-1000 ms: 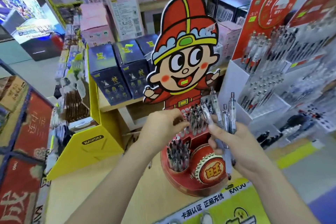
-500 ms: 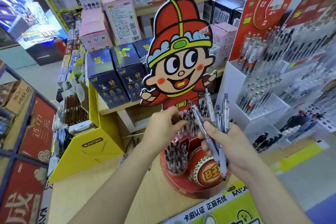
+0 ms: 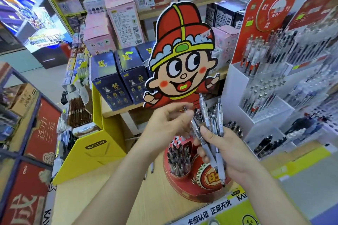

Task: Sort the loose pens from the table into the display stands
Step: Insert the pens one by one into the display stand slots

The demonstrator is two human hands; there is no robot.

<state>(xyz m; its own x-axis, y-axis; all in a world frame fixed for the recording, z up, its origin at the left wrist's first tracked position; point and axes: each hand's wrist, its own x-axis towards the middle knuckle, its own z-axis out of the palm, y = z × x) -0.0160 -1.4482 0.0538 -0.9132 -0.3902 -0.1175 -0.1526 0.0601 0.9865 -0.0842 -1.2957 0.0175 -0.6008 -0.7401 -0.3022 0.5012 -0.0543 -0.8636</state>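
The right hand [image 3: 228, 151] gripped four clear plastic pens [image 3: 204, 111] above the red round cardboard stand [image 3: 182, 192]; the left hand [image 3: 164, 126] pinched one's top. Bare wooden tabletop [image 3: 155, 202] lay open near-left.

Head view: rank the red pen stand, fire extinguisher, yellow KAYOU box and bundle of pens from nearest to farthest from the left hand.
1. bundle of pens, just right of the left hand, whose fingertips pinch one pen's top.
2. red pen stand, directly below on the table.
3. yellow KAYOU box, to the left.
4. fire extinguisher, far back left.
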